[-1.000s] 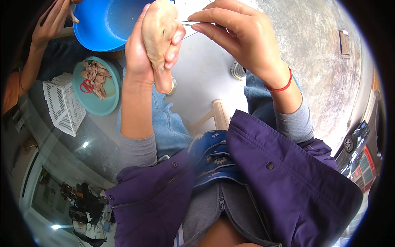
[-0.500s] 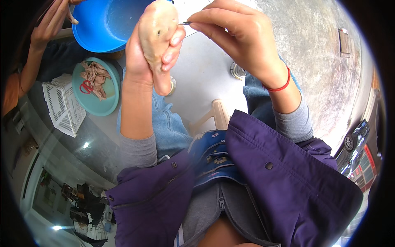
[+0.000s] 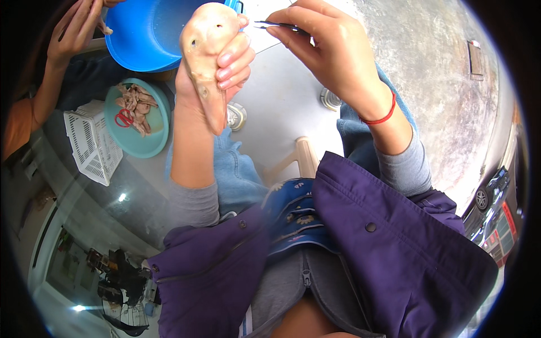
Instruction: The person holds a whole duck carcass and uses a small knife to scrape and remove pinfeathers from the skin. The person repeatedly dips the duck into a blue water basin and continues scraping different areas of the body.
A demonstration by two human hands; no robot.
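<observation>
A pale plucked duck head (image 3: 204, 42), bill pointing down toward me, is gripped in my left hand (image 3: 235, 63). The fingers wrap round its right side, and dark eye spots show on the skin. My right hand (image 3: 341, 53), with a red cord at the wrist, pinches a pair of black tweezers (image 3: 286, 26). The tweezers' tips are parted and point left, a short gap away from the head. Whether anything tiny sits between the tips is too small to tell.
Behind my left hand stands a blue tub (image 3: 143, 36) holding water. A teal basin (image 3: 163, 132) contains pale meat pieces (image 3: 136, 104) and red-handled scissors (image 3: 123, 118). Beside it is a white plastic basket (image 3: 93, 143). Another person's hand (image 3: 73, 31) holds a pale piece at upper left.
My left hand has turned the duck head, so more of its face and bill shows. The tweezers have drawn back from its right edge, and their tips have opened.
</observation>
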